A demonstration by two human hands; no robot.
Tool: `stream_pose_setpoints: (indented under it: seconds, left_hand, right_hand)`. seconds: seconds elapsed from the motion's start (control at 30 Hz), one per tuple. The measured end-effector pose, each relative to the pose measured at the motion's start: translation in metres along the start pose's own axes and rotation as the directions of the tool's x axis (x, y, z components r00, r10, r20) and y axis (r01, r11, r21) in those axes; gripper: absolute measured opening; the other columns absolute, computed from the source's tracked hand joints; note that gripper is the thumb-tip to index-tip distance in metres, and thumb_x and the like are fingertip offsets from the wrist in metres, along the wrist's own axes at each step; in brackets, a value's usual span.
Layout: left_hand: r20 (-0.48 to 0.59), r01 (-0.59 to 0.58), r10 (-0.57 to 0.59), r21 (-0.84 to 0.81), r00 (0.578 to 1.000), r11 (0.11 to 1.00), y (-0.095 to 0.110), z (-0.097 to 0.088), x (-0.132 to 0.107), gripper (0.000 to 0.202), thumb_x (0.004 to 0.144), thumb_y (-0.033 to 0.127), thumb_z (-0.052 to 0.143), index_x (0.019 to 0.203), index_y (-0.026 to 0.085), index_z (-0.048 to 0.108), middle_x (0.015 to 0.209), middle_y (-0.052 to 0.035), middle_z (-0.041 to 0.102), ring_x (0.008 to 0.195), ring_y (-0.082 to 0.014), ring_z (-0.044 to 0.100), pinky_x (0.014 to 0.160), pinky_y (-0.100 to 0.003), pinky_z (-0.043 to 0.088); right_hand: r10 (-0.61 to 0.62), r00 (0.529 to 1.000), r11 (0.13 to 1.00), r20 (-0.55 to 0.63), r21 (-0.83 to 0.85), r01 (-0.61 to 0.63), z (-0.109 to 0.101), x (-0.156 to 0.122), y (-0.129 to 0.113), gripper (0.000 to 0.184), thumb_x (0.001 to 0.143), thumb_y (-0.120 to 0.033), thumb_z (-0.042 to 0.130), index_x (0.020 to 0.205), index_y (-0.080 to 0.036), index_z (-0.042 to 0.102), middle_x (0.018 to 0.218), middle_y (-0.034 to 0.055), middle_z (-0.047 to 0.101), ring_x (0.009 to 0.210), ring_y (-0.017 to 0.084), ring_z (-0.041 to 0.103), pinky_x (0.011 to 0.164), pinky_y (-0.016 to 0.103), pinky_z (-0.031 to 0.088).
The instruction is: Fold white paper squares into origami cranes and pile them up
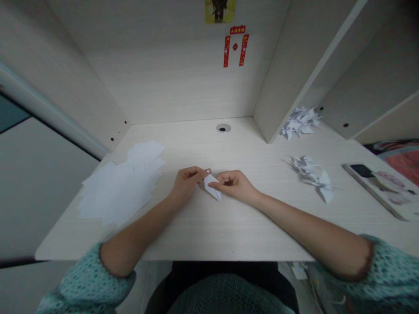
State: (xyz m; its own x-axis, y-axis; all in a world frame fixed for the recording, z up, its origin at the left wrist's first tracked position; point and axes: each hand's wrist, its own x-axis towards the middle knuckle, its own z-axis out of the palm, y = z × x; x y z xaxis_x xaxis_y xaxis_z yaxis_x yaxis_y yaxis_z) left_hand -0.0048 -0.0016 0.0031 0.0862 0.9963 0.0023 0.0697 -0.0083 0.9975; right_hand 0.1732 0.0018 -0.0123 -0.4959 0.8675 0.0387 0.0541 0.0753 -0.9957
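Observation:
Between my two hands is a small piece of folded white paper (213, 188), narrow and pointed at its lower end, held just over the desk. My left hand (189, 182) pinches its upper left edge between thumb and fingers. From the other side my right hand (236, 186) grips it, thumb lying across its face and fingers curled behind. To the left lies a spread pile of flat white paper sheets (121, 185). Several folded white paper pieces (310, 172) lie in a loose cluster to the right of my right hand.
A larger heap of folded paper (301, 122) sits behind the upright divider panel (278, 87). At the right edge rests a phone in a patterned case (382, 187). A round cable hole (223, 127) is set at the back of the pale wooden desk (196, 235).

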Motion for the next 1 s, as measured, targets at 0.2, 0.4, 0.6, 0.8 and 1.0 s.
stream_pose_setpoints:
  seconds: [0.2, 0.4, 0.6, 0.8, 1.0]
  left_hand:
    - [-0.046, 0.039, -0.040, -0.025, 0.998, 0.999, 0.0004, -0.0002, 0.0017, 0.031, 0.070, 0.046, 0.068, 0.061, 0.016, 0.068, 0.060, -0.0009, 0.062, 0.059, -0.0109, 0.052, 0.058, -0.023, 0.038]
    - [-0.069, -0.077, 0.087, 0.139, 0.994, 0.987, 0.0026, -0.0029, 0.0009, 0.034, 0.071, 0.044, 0.069, 0.056, 0.015, 0.062, 0.052, 0.0035, 0.052, 0.051, -0.0081, 0.044, 0.052, -0.022, 0.034]
    - [-0.109, -0.092, 0.112, 0.174, 0.988, 0.980, 0.0049, -0.0013, -0.0015, 0.036, 0.073, 0.047, 0.066, 0.060, 0.015, 0.062, 0.056, 0.0025, 0.056, 0.052, -0.0086, 0.046, 0.049, -0.021, 0.033]
    - [-0.051, -0.101, 0.108, 0.124, 0.993, 0.987, 0.0042, -0.0028, -0.0011, 0.029, 0.075, 0.046, 0.065, 0.076, 0.017, 0.071, 0.080, -0.0037, 0.070, 0.070, -0.0136, 0.059, 0.060, -0.023, 0.042]
    - [0.075, -0.070, 0.058, 0.161, 0.996, 0.984, 0.0055, -0.0013, -0.0011, 0.026, 0.073, 0.043, 0.067, 0.072, 0.018, 0.072, 0.076, -0.0016, 0.070, 0.064, -0.0121, 0.057, 0.058, -0.022, 0.040]
  right_hand:
    - [0.007, 1.000, 1.000, 0.009, -0.015, -0.007, 0.0000, -0.0011, 0.0016, 0.033, 0.073, -0.044, 0.069, 0.062, -0.014, 0.060, 0.055, -0.0027, 0.054, 0.049, 0.007, 0.042, 0.048, 0.022, 0.029]
    - [0.006, 1.000, 0.999, 0.017, -0.033, -0.005, 0.0016, -0.0030, 0.0027, 0.033, 0.074, -0.043, 0.068, 0.062, -0.014, 0.061, 0.055, -0.0027, 0.053, 0.050, 0.007, 0.041, 0.049, 0.022, 0.030]
    - [-0.020, 1.000, 0.999, -0.010, -0.028, 0.019, 0.0016, -0.0015, -0.0046, 0.034, 0.080, -0.044, 0.060, 0.066, -0.014, 0.067, 0.062, 0.0005, 0.060, 0.057, 0.010, 0.049, 0.056, 0.024, 0.037]
    - [-0.054, 0.996, 0.998, -0.078, -0.046, 0.050, 0.0019, -0.0022, -0.0038, 0.032, 0.079, -0.044, 0.061, 0.069, -0.014, 0.068, 0.063, 0.0007, 0.061, 0.057, 0.011, 0.048, 0.054, 0.024, 0.036]
    - [-0.079, 0.985, 0.994, -0.153, -0.087, 0.066, -0.0004, 0.0011, 0.0005, 0.036, 0.079, -0.048, 0.060, 0.066, -0.014, 0.064, 0.056, -0.0024, 0.052, 0.055, 0.009, 0.042, 0.052, 0.023, 0.031]
